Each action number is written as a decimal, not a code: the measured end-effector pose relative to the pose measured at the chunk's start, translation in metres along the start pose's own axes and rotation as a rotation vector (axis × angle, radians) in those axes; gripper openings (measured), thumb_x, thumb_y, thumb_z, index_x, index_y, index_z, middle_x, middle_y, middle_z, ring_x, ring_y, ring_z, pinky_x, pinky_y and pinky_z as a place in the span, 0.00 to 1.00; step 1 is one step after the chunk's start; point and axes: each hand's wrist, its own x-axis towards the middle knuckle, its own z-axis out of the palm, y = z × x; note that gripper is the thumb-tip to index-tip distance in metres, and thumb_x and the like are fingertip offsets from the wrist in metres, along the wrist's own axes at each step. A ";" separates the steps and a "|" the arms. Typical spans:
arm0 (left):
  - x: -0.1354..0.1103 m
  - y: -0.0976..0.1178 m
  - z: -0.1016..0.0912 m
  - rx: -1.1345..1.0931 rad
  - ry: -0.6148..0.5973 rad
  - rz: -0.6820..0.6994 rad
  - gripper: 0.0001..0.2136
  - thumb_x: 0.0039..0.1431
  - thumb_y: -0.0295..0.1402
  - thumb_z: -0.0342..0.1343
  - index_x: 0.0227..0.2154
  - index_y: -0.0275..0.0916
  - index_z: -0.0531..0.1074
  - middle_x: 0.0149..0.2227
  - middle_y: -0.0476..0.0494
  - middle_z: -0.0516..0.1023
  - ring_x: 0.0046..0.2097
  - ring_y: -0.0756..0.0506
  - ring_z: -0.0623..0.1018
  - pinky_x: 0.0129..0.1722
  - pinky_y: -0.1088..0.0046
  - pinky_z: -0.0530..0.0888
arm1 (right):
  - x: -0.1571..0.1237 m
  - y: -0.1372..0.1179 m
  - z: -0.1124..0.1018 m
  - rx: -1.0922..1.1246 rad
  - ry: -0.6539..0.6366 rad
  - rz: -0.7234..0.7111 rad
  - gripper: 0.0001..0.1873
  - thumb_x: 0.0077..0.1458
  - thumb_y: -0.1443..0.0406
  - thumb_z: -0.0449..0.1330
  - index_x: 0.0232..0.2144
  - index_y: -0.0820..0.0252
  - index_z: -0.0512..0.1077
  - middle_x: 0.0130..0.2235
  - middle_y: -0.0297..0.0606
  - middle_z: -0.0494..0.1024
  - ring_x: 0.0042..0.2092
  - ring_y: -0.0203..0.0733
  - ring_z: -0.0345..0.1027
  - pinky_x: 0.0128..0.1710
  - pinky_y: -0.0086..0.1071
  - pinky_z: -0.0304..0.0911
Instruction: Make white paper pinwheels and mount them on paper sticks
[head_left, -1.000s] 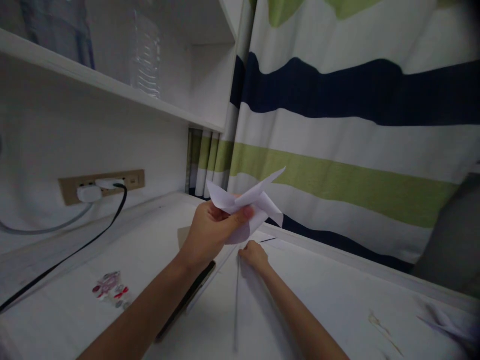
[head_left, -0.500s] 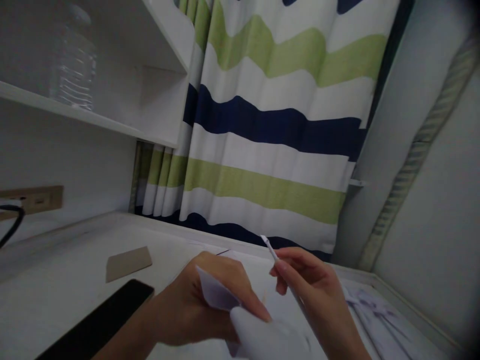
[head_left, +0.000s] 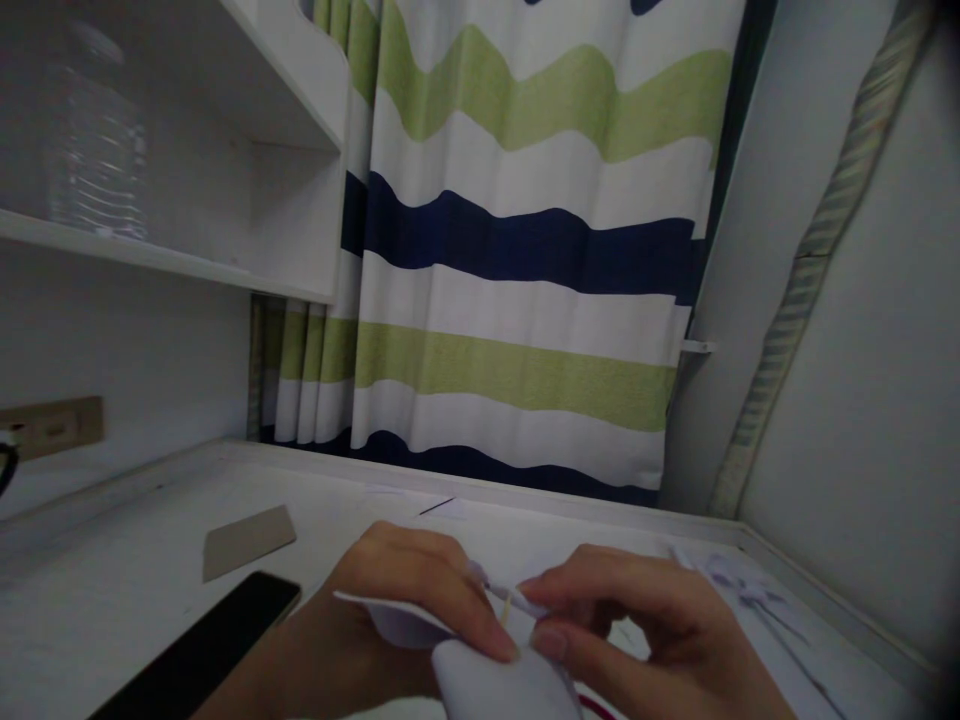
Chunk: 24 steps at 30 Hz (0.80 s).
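My left hand (head_left: 420,600) is closed on a curled piece of white paper (head_left: 502,685), thumb and fingers pinching its upper edge. A second flap of the paper juts out beneath the knuckles. From that edge a thin pale stick, like a toothpick (head_left: 506,608), pokes up. Close beside it, my right hand (head_left: 645,620) pinches a slim white strip (head_left: 517,598) between thumb and forefinger, and the strip's far end lies by my left fingers. Whether the strip touches the toothpick I cannot tell. A bit of something red (head_left: 596,706) shows under my right hand.
On the white desk (head_left: 330,500), a black phone (head_left: 202,640) and a grey-brown card (head_left: 250,543) lie to the left. White paper scraps (head_left: 742,585) are at the right, a thin dark stick (head_left: 437,506) at the back. A clear bottle (head_left: 101,150) stands on the shelf above.
My right hand has come down and left, bringing the white strip from upright to low beside the toothpick. My left hand keeps hold of the paper. The camera view has shifted slightly right.
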 end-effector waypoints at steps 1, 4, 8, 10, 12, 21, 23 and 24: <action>0.000 0.000 0.001 -0.018 0.018 -0.001 0.06 0.45 0.34 0.60 0.29 0.45 0.77 0.27 0.43 0.77 0.29 0.46 0.75 0.31 0.73 0.71 | 0.000 0.001 0.000 -0.008 0.000 -0.019 0.07 0.40 0.63 0.64 0.27 0.47 0.76 0.22 0.34 0.77 0.22 0.40 0.69 0.20 0.29 0.67; -0.002 0.000 0.004 -0.063 0.081 0.012 0.05 0.44 0.37 0.59 0.27 0.46 0.77 0.26 0.43 0.77 0.29 0.45 0.75 0.31 0.72 0.70 | -0.001 0.005 -0.003 -0.037 0.034 -0.050 0.08 0.39 0.63 0.64 0.28 0.46 0.76 0.23 0.33 0.77 0.22 0.39 0.69 0.19 0.28 0.67; -0.003 -0.001 0.007 -0.079 0.114 0.021 0.05 0.44 0.38 0.59 0.25 0.46 0.77 0.24 0.43 0.77 0.28 0.45 0.74 0.30 0.72 0.70 | -0.004 0.010 -0.007 -0.069 0.027 -0.059 0.09 0.39 0.63 0.64 0.28 0.45 0.75 0.22 0.33 0.76 0.22 0.40 0.69 0.19 0.29 0.68; -0.003 0.000 0.006 -0.068 0.112 0.016 0.05 0.44 0.37 0.60 0.25 0.46 0.77 0.25 0.43 0.77 0.28 0.45 0.74 0.31 0.72 0.70 | -0.005 0.011 -0.009 -0.077 0.020 -0.063 0.09 0.39 0.63 0.64 0.29 0.45 0.75 0.22 0.34 0.76 0.22 0.40 0.69 0.19 0.29 0.68; -0.002 0.001 0.003 -0.046 0.076 -0.010 0.04 0.44 0.36 0.60 0.26 0.45 0.77 0.26 0.43 0.77 0.29 0.45 0.75 0.31 0.72 0.70 | -0.006 0.011 -0.010 -0.087 0.012 -0.056 0.08 0.40 0.62 0.64 0.28 0.46 0.75 0.23 0.34 0.77 0.22 0.40 0.69 0.19 0.29 0.68; -0.002 -0.011 -0.002 0.008 -0.029 0.220 0.12 0.46 0.24 0.59 0.34 0.44 0.74 0.29 0.44 0.76 0.32 0.47 0.75 0.33 0.72 0.71 | -0.004 0.010 -0.011 -0.108 -0.058 0.078 0.07 0.41 0.61 0.62 0.28 0.51 0.76 0.24 0.37 0.76 0.24 0.40 0.69 0.21 0.29 0.67; -0.003 -0.015 -0.003 0.014 -0.031 0.238 0.13 0.45 0.22 0.59 0.35 0.42 0.74 0.30 0.44 0.76 0.32 0.47 0.75 0.33 0.72 0.72 | -0.004 0.010 -0.011 -0.108 -0.077 0.113 0.07 0.42 0.61 0.62 0.28 0.51 0.76 0.25 0.37 0.76 0.26 0.40 0.69 0.23 0.29 0.67; -0.003 -0.017 -0.004 0.011 -0.021 0.248 0.13 0.45 0.22 0.58 0.35 0.42 0.74 0.30 0.43 0.76 0.32 0.46 0.75 0.33 0.72 0.72 | -0.004 0.010 -0.011 -0.105 -0.092 0.130 0.08 0.42 0.60 0.62 0.29 0.51 0.75 0.26 0.37 0.76 0.26 0.40 0.68 0.23 0.29 0.67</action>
